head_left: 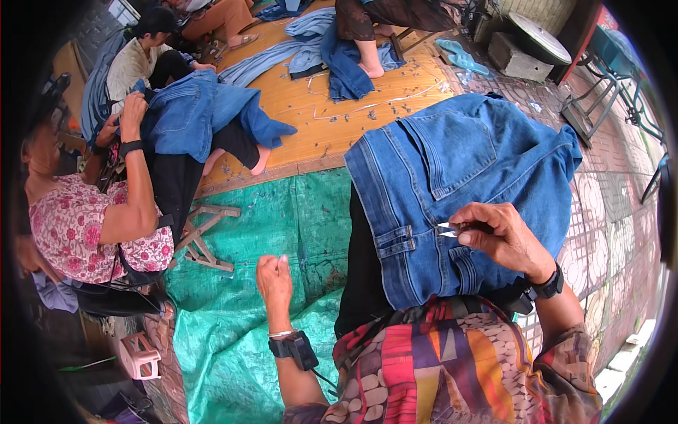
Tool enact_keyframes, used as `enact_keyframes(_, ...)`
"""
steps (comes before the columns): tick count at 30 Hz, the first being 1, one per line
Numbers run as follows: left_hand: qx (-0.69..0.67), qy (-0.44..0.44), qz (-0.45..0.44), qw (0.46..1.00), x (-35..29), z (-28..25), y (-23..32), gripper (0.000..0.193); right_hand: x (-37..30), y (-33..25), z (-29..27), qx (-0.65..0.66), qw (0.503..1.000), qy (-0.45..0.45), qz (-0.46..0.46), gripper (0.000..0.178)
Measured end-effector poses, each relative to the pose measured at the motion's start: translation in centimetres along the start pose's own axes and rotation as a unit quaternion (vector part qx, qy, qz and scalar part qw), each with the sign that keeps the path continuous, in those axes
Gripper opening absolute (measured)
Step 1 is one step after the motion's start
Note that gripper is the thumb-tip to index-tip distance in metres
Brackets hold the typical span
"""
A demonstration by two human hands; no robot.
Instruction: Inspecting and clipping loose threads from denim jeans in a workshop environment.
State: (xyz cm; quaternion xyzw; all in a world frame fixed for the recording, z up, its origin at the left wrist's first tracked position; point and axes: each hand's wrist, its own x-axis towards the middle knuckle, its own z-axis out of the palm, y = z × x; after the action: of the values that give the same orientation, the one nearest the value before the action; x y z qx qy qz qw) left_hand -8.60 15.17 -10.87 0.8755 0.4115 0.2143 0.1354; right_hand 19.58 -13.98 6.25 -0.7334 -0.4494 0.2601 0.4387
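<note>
Blue denim jeans (462,141) lie across my lap, with the waistband, belt loops and a back pocket facing up. Over the seam just below the waistband, my right hand (505,237) is closed around a small pair of thread snips (447,230). Their two pointed blades face left and stand slightly apart, against the denim. My left hand (274,290) is away from the jeans, raised over the green tarp. Its fingers are curled into a fist with the thumb on top; whatever may be inside is hidden.
Green tarp (247,233) covers the floor ahead, beside a low wooden platform (296,127) strewn with scraps and more jeans (311,49). At left, a co-worker in a floral top (78,219) handles jeans near a folding stool (206,237). A pink stool (139,355) stands lower left.
</note>
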Motion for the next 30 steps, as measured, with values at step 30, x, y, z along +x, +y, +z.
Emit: enact_keyframes(30, -0.677, -0.291, -0.167, 0.655, -0.3, -3.7, 16.2, 0.029, -4.3, 2.1, -6.7, -0.087, 0.981, 0.17, 0.048, 0.018)
